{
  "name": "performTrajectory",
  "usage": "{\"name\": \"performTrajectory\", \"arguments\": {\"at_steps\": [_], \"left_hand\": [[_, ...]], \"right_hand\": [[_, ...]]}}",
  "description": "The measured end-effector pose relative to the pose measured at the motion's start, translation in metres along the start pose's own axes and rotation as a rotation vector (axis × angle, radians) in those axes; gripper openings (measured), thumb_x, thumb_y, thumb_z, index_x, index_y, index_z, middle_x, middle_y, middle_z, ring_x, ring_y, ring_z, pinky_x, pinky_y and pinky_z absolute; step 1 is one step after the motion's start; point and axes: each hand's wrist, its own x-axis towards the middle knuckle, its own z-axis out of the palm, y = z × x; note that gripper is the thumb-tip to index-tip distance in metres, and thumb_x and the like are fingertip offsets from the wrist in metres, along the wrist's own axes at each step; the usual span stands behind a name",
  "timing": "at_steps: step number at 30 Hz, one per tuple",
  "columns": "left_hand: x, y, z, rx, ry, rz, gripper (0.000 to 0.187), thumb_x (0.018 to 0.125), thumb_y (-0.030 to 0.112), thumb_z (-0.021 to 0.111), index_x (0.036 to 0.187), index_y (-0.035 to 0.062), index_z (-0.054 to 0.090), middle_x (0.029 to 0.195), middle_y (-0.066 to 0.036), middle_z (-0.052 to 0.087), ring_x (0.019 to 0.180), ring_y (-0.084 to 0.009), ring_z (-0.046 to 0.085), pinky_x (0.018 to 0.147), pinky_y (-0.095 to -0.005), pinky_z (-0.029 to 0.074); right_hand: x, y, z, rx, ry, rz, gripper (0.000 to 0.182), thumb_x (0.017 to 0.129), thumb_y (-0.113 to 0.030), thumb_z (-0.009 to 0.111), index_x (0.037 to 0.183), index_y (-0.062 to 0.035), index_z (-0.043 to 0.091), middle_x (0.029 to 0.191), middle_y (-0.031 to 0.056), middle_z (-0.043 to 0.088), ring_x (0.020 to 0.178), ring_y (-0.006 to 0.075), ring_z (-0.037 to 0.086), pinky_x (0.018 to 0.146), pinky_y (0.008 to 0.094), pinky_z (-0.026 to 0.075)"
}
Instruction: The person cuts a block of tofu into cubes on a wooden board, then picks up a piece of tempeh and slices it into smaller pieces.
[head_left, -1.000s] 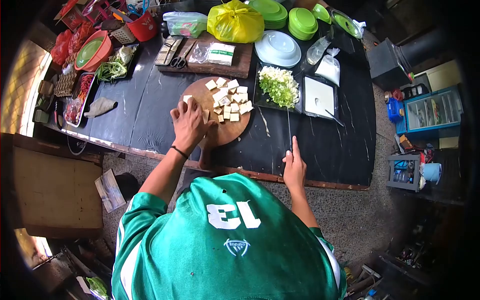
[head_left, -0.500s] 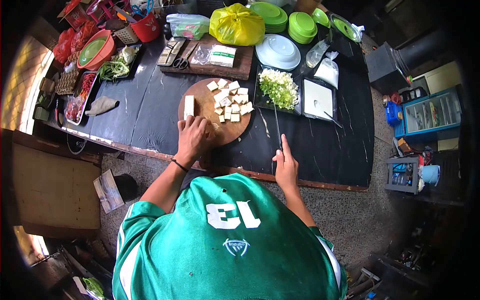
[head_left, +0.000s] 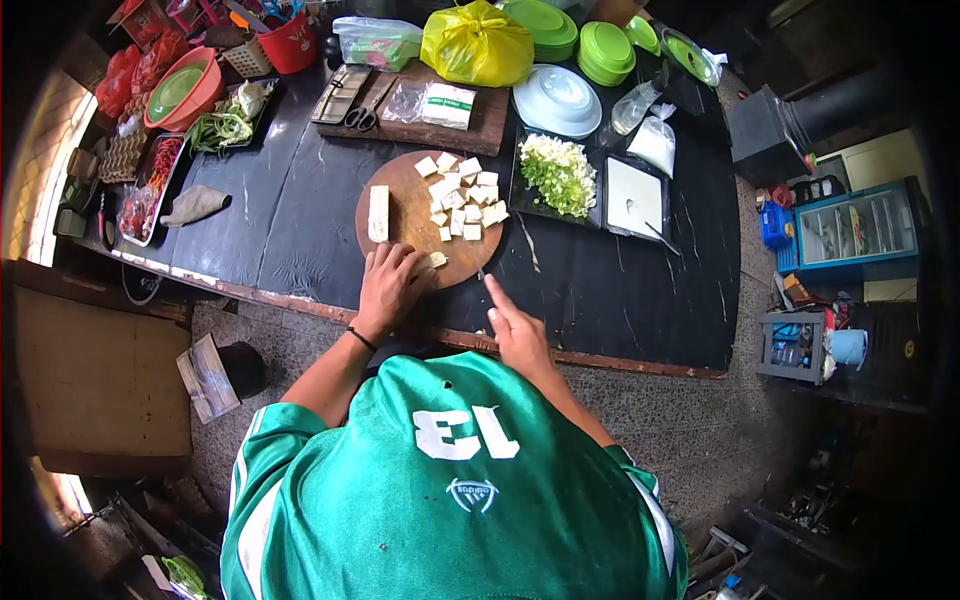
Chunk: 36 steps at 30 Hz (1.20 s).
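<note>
My left hand [head_left: 388, 288] rests at the near edge of the round wooden board [head_left: 405, 190], its fingers bent beside a small tan piece [head_left: 433, 260]; whether it grips anything is hidden. A long pale block [head_left: 379, 213] lies just beyond its fingertips. Several white cubes [head_left: 464, 196] sit on the board's right half. My right hand [head_left: 515, 325] is closed round a knife, index finger stretched forward; the knife [head_left: 482, 274] shows only as a thin piece of blade at the board's lower right edge.
Right of the board are a black tray [head_left: 519, 196] of chopped greens and a tray of white powder [head_left: 634, 197]. Behind stand a rectangular wooden board [head_left: 488, 130] with scissors [head_left: 366, 112], and a yellow bag [head_left: 476, 45]. A grey cloth [head_left: 196, 205] lies left.
My right hand has moved left with the knife, to the round board's edge. My left hand has drawn slightly nearer to me, away from the long block. The view has shifted slightly.
</note>
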Motion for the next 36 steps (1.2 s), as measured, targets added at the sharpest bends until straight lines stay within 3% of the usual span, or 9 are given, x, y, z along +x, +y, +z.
{"name": "performTrajectory", "arguments": {"at_steps": [6, 10, 12, 13, 16, 20, 24, 26, 36], "left_hand": [[0.005, -0.004, 0.004, -0.126, 0.060, -0.018, 0.033, 0.098, 0.028, 0.083, 0.127, 0.0124, 0.082, 0.120, -0.007, 0.072, 0.113, -0.0301, 0.064, 0.098, -0.0447, 0.051], [0.003, -0.011, 0.007, -0.183, 0.058, 0.016, 0.034, 0.099, 0.026, 0.082, 0.129, 0.0116, 0.081, 0.117, -0.007, 0.071, 0.110, -0.0305, 0.064, 0.096, -0.0446, 0.052], [0.006, -0.013, 0.005, -0.226, 0.078, 0.008, 0.034, 0.098, 0.026, 0.083, 0.129, 0.0116, 0.080, 0.116, -0.007, 0.071, 0.109, -0.0308, 0.064, 0.095, -0.0447, 0.052], [0.007, -0.013, 0.005, -0.233, 0.082, -0.001, 0.035, 0.096, 0.025, 0.084, 0.129, 0.0120, 0.081, 0.116, -0.008, 0.071, 0.109, -0.0310, 0.064, 0.096, -0.0447, 0.052], [0.007, -0.014, 0.004, -0.254, 0.062, -0.019, 0.035, 0.095, 0.024, 0.086, 0.127, 0.0115, 0.081, 0.115, -0.008, 0.071, 0.108, -0.0314, 0.065, 0.096, -0.0449, 0.053], [0.006, -0.014, 0.004, -0.264, 0.067, -0.014, 0.031, 0.094, 0.024, 0.087, 0.121, 0.0096, 0.080, 0.113, -0.008, 0.071, 0.107, -0.0318, 0.065, 0.094, -0.0452, 0.053], [0.007, -0.013, 0.004, -0.271, 0.084, -0.011, 0.032, 0.094, 0.023, 0.087, 0.121, 0.0090, 0.080, 0.113, -0.008, 0.071, 0.107, -0.0316, 0.065, 0.094, -0.0453, 0.052], [0.007, -0.013, 0.004, -0.277, 0.089, -0.015, 0.032, 0.093, 0.023, 0.088, 0.122, 0.0086, 0.080, 0.113, -0.008, 0.071, 0.106, -0.0317, 0.065, 0.094, -0.0451, 0.052], [0.006, -0.015, 0.007, -0.270, 0.117, 0.010, 0.030, 0.095, 0.023, 0.087, 0.121, 0.0082, 0.082, 0.112, -0.008, 0.071, 0.105, -0.0314, 0.064, 0.093, -0.0452, 0.052]], "right_hand": [[-0.001, -0.014, 0.028, -0.070, -0.057, -0.005, 0.066, 0.114, -0.018, 0.065, 0.177, -0.0287, 0.046, 0.094, 0.0288, 0.075, 0.086, 0.0500, 0.075, 0.078, 0.0536, 0.060], [-0.004, -0.025, 0.035, -0.149, -0.082, 0.000, 0.069, 0.114, -0.017, 0.064, 0.179, -0.0245, 0.041, 0.104, 0.0315, 0.077, 0.095, 0.0516, 0.077, 0.082, 0.0566, 0.061], [0.000, -0.036, 0.038, -0.168, -0.071, 0.003, 0.069, 0.114, -0.015, 0.064, 0.179, -0.0232, 0.042, 0.113, 0.0327, 0.078, 0.100, 0.0525, 0.077, 0.086, 0.0563, 0.061], [0.001, -0.043, 0.036, -0.155, -0.178, 0.185, 0.070, 0.114, -0.014, 0.063, 0.179, -0.0231, 0.040, 0.154, 0.0284, 0.068, 0.132, 0.0493, 0.072, 0.106, 0.0478, 0.060], [0.005, -0.063, 0.041, -0.128, -0.190, 0.371, 0.072, 0.113, -0.011, 0.065, 0.179, -0.0223, 0.039, 0.155, 0.0291, 0.067, 0.133, 0.0491, 0.072, 0.106, 0.0464, 0.059], [-0.003, -0.053, 0.056, -0.155, -0.091, 0.261, 0.073, 0.113, -0.011, 0.065, 0.180, -0.0220, 0.039, 0.152, 0.0311, 0.069, 0.123, 0.0484, 0.077, 0.099, 0.0466, 0.061], [-0.006, -0.048, 0.057, -0.160, -0.137, 0.306, 0.071, 0.113, -0.012, 0.064, 0.179, -0.0219, 0.040, 0.154, 0.0295, 0.068, 0.128, 0.0479, 0.075, 0.102, 0.0464, 0.060], [-0.007, -0.042, 0.058, -0.164, -0.105, 0.211, 0.072, 0.113, -0.013, 0.064, 0.180, -0.0246, 0.039, 0.126, 0.0332, 0.078, 0.110, 0.0530, 0.077, 0.093, 0.0557, 0.062], [0.000, -0.030, 0.055, -0.202, -0.128, 0.107, 0.074, 0.113, -0.012, 0.064, 0.180, -0.0291, 0.039, 0.109, 0.0312, 0.078, 0.099, 0.0517, 0.077, 0.087, 0.0561, 0.061]]}}
